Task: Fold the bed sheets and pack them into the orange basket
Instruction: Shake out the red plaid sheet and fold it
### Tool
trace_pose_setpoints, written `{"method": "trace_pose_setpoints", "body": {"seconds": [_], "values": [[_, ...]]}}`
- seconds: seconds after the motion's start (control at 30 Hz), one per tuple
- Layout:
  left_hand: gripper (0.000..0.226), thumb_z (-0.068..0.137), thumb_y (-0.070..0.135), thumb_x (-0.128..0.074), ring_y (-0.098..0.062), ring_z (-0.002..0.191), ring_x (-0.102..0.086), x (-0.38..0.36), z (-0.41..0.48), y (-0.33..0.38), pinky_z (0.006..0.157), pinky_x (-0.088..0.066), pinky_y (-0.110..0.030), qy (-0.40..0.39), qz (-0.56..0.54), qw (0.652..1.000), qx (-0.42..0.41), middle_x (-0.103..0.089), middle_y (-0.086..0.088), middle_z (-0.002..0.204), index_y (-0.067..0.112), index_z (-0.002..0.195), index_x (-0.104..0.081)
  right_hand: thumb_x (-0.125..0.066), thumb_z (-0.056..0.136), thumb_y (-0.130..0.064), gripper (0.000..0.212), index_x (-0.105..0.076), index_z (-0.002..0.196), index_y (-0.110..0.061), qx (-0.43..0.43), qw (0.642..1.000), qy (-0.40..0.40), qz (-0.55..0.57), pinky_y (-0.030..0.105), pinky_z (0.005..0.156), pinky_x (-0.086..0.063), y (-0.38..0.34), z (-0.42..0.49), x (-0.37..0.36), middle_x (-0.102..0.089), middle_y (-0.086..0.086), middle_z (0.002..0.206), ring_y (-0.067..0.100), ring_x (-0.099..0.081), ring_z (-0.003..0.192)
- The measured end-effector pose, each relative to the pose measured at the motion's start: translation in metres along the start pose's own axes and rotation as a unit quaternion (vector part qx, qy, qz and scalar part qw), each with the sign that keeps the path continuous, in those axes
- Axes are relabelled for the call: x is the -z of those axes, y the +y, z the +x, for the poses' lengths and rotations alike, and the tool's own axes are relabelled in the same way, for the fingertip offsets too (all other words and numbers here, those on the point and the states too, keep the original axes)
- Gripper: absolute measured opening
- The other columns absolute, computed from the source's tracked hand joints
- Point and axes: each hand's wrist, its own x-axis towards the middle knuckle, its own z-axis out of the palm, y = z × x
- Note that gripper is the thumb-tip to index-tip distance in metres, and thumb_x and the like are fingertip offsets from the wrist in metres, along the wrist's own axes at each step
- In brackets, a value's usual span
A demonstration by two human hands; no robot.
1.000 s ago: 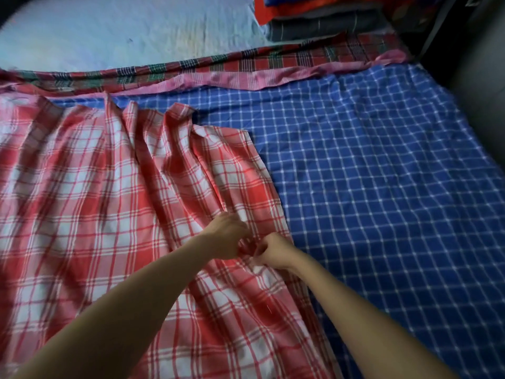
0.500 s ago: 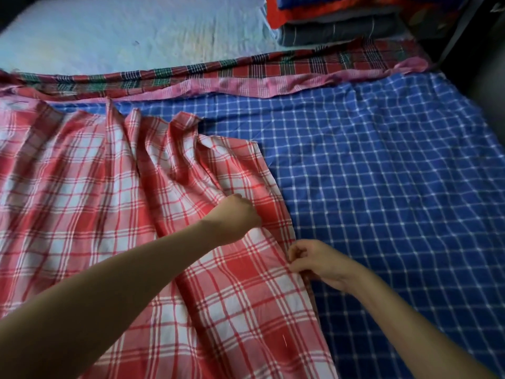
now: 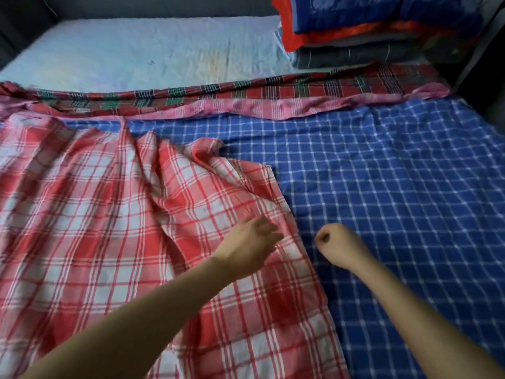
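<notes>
My head view looks down on several sheets spread over a mattress (image 3: 136,56). The red and white checked sheet (image 3: 109,228) covers the left half of the view. It is rumpled into long folds that run away from me, and its right edge slants from the middle down toward the near side. It lies on top of the blue checked sheet (image 3: 382,201), which is spread flat and fills the right half.

The left hand (image 3: 251,244) reaches in from the lower left and hangs over the red and white checked sheet near that right edge. Its fingers are stretched out, loosely spread and holding nothing. The hand is blurred, so I cannot tell whether the fingertips touch the cloth.

The right hand (image 3: 338,244) comes in from the lower right over the blue checked sheet, just beside the red and white checked sheet's edge but apart from it. Its fingers are curled into a fist, and I see nothing gripped in it. The two hands are near each other, with that edge between them.

Beyond both sheets, a dark red and green plaid sheet (image 3: 273,90) lies in a long band across the mattress. A pink checked strip (image 3: 273,110) of cloth runs along its near side, touching the far edge of the blue checked sheet. Behind that band the mattress shows pale blue.

At the far right corner sits a stack of folded bedding (image 3: 369,28), blue on top, orange-red below it and grey at the bottom.
</notes>
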Motion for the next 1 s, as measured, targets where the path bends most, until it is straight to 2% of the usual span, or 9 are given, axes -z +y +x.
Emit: {"method": "trace_pose_setpoints", "body": {"seconds": [0.13, 0.27, 0.37, 0.53, 0.6, 0.7, 0.8, 0.9, 1.0], "values": [[0.006, 0.075, 0.008, -0.061, -0.033, 0.075, -0.059, 0.008, 0.0, -0.046, 0.054, -0.052, -0.039, 0.009, -0.005, 0.98, 0.197, -0.062, -0.007, 0.076, 0.011, 0.076, -0.066, -0.049, 0.096, -0.018, 0.026, -0.063, 0.08, -0.002, 0.006, 0.997, 0.073, 0.035, 0.028, 0.055, -0.041, -0.035, 0.041, 0.0, -0.063, 0.015, 0.074, 0.026, -0.055, 0.061], [0.011, 0.072, 0.0, -0.068, -0.033, 0.079, -0.059, 0.012, 0.029, -0.084, 0.058, -0.047, -0.037, 0.021, 0.022, 0.962, 0.272, -0.063, -0.009, 0.078, 0.009, 0.078, -0.068, -0.05, 0.097, -0.023, 0.021, -0.062, 0.101, -0.007, 0.003, 0.991, 0.1, 0.083, 0.034, 0.071, -0.051, -0.065, 0.081, -0.002, -0.066, 0.009, 0.096, 0.025, -0.062, 0.084], [0.025, 0.079, 0.002, -0.057, -0.033, 0.093, -0.056, 0.004, 0.049, -0.114, 0.074, -0.048, -0.038, -0.012, 0.053, 0.975, 0.217, -0.067, -0.007, 0.095, 0.011, 0.097, -0.071, -0.053, 0.096, -0.029, 0.028, -0.059, 0.109, -0.004, -0.01, 0.992, 0.099, 0.078, 0.03, 0.068, -0.043, -0.079, 0.111, -0.003, -0.064, 0.01, 0.105, 0.027, -0.061, 0.092], [0.025, 0.091, 0.02, -0.049, -0.022, 0.112, -0.052, -0.002, 0.07, -0.15, 0.097, -0.033, -0.033, -0.135, 0.157, 0.971, 0.117, -0.065, 0.005, 0.109, 0.023, 0.109, -0.066, -0.058, 0.089, -0.05, 0.052, -0.033, 0.061, -0.013, -0.042, 0.995, 0.087, 0.024, 0.027, 0.045, -0.025, -0.108, 0.161, 0.0, -0.036, 0.001, 0.059, 0.016, -0.034, 0.05], [0.024, 0.091, 0.03, -0.051, -0.018, 0.115, -0.049, -0.004, 0.072, -0.162, 0.101, -0.026, -0.032, -0.181, 0.232, 0.945, 0.144, -0.061, 0.007, 0.113, 0.025, 0.112, -0.062, -0.064, 0.085, -0.048, 0.049, -0.039, 0.068, -0.009, -0.047, 0.996, 0.081, 0.01, 0.027, 0.045, -0.025, -0.122, 0.173, -0.003, -0.047, 0.003, 0.068, 0.02, -0.046, 0.058], [0.027, 0.092, 0.041, -0.047, -0.02, 0.116, -0.05, 0.001, 0.063, -0.172, 0.103, -0.023, -0.037, -0.204, 0.253, 0.925, 0.197, -0.062, 0.007, 0.116, 0.026, 0.107, -0.062, -0.065, 0.087, -0.024, 0.017, -0.054, 0.085, -0.011, -0.034, 0.988, 0.148, 0.02, 0.025, 0.061, -0.036, -0.132, 0.18, -0.017, -0.065, 0.009, 0.098, 0.029, -0.062, 0.089], [0.029, 0.088, 0.028, -0.042, -0.025, 0.098, -0.058, 0.012, 0.045, -0.172, 0.089, -0.028, -0.035, -0.091, 0.246, 0.947, 0.187, -0.066, 0.002, 0.101, 0.022, 0.092, -0.069, -0.057, 0.086, -0.005, 0.011, -0.064, 0.095, -0.008, 0.051, 0.944, 0.299, 0.128, 0.028, 0.066, -0.034, -0.134, 0.164, -0.027, -0.066, 0.01, 0.097, 0.033, -0.061, 0.09], [0.01, 0.072, 0.011, -0.058, -0.026, 0.068, -0.054, 0.026, 0.01, -0.17, 0.067, -0.028, -0.036, 0.1, 0.261, 0.951, 0.131, -0.058, -0.002, 0.066, 0.016, 0.063, -0.061, -0.059, 0.084, 0.002, 0.013, -0.068, 0.09, -0.005, 0.291, 0.842, 0.437, 0.12, 0.027, 0.058, -0.036, -0.135, 0.123, -0.017, -0.059, 0.005, 0.076, 0.024, -0.057, 0.07], [0.016, 0.069, 0.009, -0.069, -0.025, 0.07, -0.042, 0.05, -0.026, -0.162, 0.063, -0.028, -0.038, 0.139, 0.284, 0.942, 0.109, -0.053, -0.005, 0.067, 0.015, 0.06, -0.058, -0.041, 0.098, -0.016, 0.028, -0.066, 0.086, -0.015, 0.467, 0.792, 0.391, -0.032, 0.03, 0.055, -0.035, -0.12, 0.072, -0.024, -0.053, -0.001, 0.069, 0.017, -0.045, 0.065]]}}
